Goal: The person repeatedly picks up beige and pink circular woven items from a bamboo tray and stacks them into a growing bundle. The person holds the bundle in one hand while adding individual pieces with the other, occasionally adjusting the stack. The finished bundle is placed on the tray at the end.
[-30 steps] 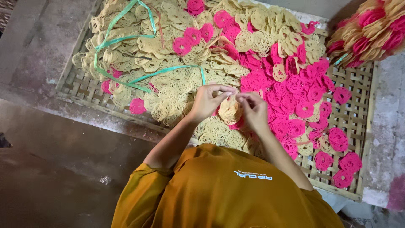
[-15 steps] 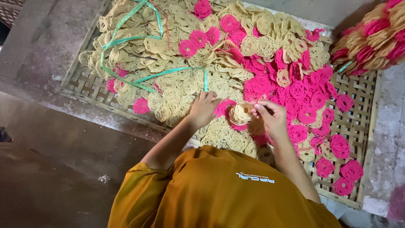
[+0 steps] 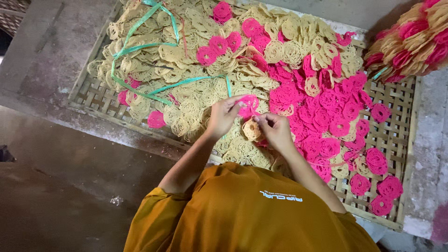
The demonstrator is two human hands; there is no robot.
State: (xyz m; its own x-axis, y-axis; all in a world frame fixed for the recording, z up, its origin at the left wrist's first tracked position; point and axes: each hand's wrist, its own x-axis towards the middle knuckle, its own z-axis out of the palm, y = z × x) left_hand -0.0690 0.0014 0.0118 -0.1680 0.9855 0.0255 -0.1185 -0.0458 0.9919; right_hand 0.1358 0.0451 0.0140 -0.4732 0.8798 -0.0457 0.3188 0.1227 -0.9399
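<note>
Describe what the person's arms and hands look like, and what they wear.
Both arms are bare from above the elbow down. The left hand and right hand wear no gloves; no rings or watch show. The shirt is mustard-orange with short, loose sleeves; the left sleeve hangs in folds. A small white printed mark sits on the shirt's back.

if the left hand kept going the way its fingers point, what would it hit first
The left hand points up-right and already pinches a pink lattice disc. Beyond it, the pile of pink discs on the woven tray probably comes first; depth is unclear.
</note>
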